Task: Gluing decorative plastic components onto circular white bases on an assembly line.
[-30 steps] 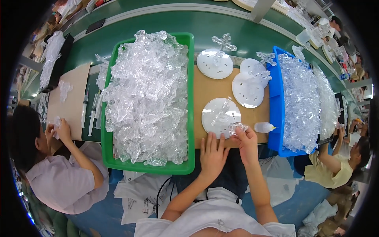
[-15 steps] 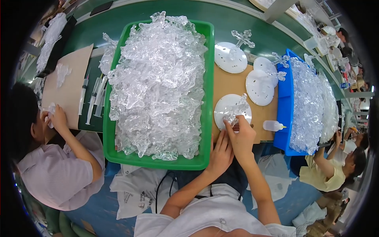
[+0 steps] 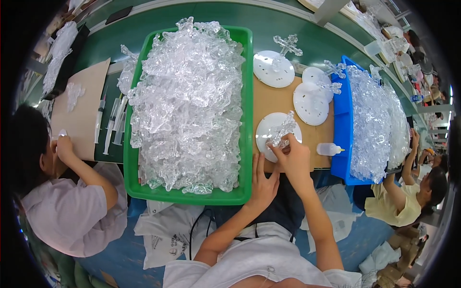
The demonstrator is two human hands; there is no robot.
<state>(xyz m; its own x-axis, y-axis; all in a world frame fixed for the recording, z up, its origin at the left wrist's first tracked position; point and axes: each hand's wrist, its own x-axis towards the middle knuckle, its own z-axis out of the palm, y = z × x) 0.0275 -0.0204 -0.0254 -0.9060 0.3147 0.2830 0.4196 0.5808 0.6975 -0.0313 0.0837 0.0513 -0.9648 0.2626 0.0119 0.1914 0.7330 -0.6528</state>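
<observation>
In front of me a clear plastic cross (image 3: 286, 126) stands tilted over a round white disc (image 3: 262, 130). My right hand (image 3: 295, 161) pinches the lower end of the cross between thumb and fingers. My left hand (image 3: 262, 186) lies at the disc's near edge, its fingers stretched out and nothing visible in them. Farther back, another clear cross (image 3: 288, 44) rises from a second white disc (image 3: 273, 69). To the right of that, overlapping discs (image 3: 311, 104) carry more clear crosses (image 3: 334, 69).
On the left, a green tray (image 3: 247, 96) is heaped with clear plastic pieces. A blue bin (image 3: 340, 122) of clear pieces stands right. A small squeeze bottle (image 3: 328, 149) lies on the brown board (image 3: 312, 144). Syringes (image 3: 110, 126) lie beside a co-worker (image 3: 72, 201) at far left.
My left hand's fingers have spread slightly and moved a little apart from my right hand. The right hand still holds the cross over the disc. The whole view has shifted slightly.
</observation>
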